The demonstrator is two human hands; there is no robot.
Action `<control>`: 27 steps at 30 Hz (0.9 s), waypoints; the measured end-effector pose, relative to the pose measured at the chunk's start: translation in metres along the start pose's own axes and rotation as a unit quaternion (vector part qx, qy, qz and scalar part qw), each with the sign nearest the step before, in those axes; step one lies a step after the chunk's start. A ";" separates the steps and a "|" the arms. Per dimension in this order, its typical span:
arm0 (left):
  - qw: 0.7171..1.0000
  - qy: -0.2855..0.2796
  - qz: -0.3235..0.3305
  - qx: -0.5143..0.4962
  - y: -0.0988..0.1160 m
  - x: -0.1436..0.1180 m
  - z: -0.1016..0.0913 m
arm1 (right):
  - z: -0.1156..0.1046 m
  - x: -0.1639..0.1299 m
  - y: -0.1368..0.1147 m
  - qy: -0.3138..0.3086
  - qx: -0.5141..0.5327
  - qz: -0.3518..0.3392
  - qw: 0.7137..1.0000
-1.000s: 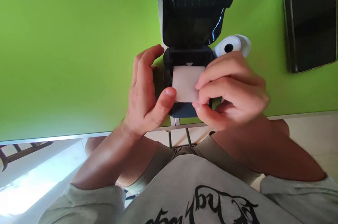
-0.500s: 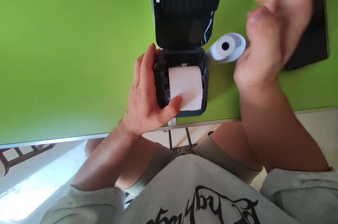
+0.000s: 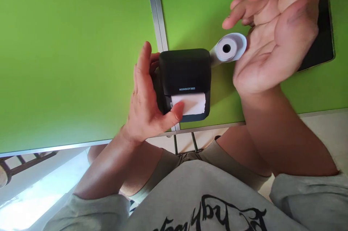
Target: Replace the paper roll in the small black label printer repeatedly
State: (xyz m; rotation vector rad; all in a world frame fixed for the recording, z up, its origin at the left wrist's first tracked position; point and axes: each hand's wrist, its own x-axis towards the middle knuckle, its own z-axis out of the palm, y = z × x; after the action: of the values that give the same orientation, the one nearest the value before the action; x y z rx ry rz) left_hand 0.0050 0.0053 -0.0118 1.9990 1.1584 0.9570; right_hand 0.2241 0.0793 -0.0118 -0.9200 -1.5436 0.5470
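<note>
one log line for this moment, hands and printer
left hand: grips label printer, thumb on paper | lid: shut | right hand: open, raised | spare roll: on table

The right hand (image 3: 272, 38) covers most of the dark tablet (image 3: 324, 38) at two o'clock, which the picture's edge also clips. The spare paper roll (image 3: 227, 48) vanishes partly behind the printer (image 3: 185, 75) (its small lettering is barely legible). The left hand (image 3: 145, 100) hides the printer's nine o'clock side.
</note>
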 end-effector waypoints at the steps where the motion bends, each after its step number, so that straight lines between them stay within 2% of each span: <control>1: 1.000 0.000 0.012 0.003 0.000 0.000 -0.001 | 0.000 0.000 0.000 0.020 0.013 -0.018 1.000; 3: 0.999 -0.002 0.047 0.023 0.000 0.001 -0.002 | -0.001 -0.001 -0.004 0.038 0.018 -0.045 0.998; 7: 0.993 0.000 0.106 0.047 -0.001 0.003 -0.003 | -0.011 -0.012 -0.019 -0.044 -0.081 -0.022 0.996; 14: 0.995 -0.034 0.054 0.080 0.004 0.003 -0.006 | -0.018 -0.028 -0.028 -0.142 -0.141 -0.012 0.980; 20: 0.995 -0.029 0.067 0.072 0.004 0.003 -0.006 | -0.020 -0.024 -0.035 -0.173 -0.189 -0.003 0.967; 24: 0.994 -0.032 0.069 0.083 0.004 0.005 -0.006 | -0.024 -0.016 -0.049 -0.235 -0.224 0.055 0.944; 27: 0.994 -0.024 0.074 0.071 0.006 0.005 -0.006 | -0.024 -0.014 -0.061 -0.238 -0.247 0.103 0.934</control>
State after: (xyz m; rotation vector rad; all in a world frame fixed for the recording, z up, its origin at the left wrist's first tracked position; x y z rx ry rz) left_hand 0.0043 0.0086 -0.0024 2.2365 1.0910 0.9161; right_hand 0.2319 0.0293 0.0318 -1.4201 -2.0926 0.5668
